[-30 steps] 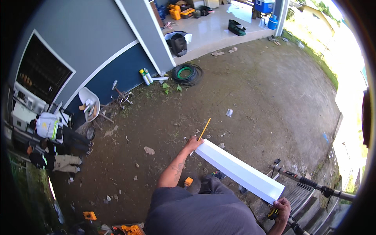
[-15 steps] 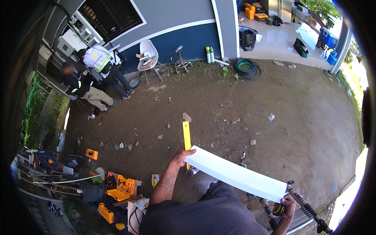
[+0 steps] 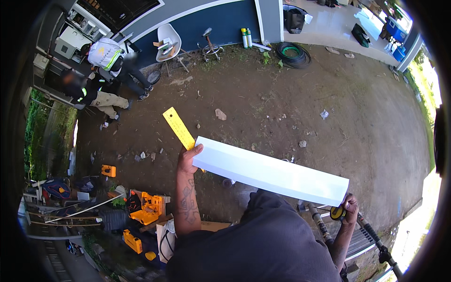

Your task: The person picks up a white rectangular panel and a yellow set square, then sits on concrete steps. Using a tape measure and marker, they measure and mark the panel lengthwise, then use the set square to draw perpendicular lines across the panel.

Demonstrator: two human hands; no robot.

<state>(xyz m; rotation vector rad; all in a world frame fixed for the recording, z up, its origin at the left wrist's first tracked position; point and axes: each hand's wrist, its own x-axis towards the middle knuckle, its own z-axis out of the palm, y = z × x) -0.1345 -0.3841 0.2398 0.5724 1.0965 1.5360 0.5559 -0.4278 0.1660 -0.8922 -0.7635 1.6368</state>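
Note:
A long white strip, like a flat board or trunking length (image 3: 270, 169), stretches across in front of me, tilted down to the right. My left hand (image 3: 187, 160) grips its left end, thumb on top. That same hand holds a yellow ruler (image 3: 178, 128) that sticks out past the strip toward the far left; its lower part is mostly hidden. At the other end, my right hand (image 3: 350, 210) is closed around the strip's corner and a yellow-and-black tape measure (image 3: 337, 213). No drawn-out tape can be made out.
Two people work at a grey wall box (image 3: 70, 43) at far left. A white chair (image 3: 168, 42), a stool (image 3: 209, 44) and a coiled hose (image 3: 293, 55) stand along the wall. Orange tool cases (image 3: 149, 209) lie at left. A ladder (image 3: 359, 242) is close at my right.
Both hands have raised the white strip away from me, its left end moving left. The yellow ruler has swung from nearly upright to slanting left. My view has shifted slightly.

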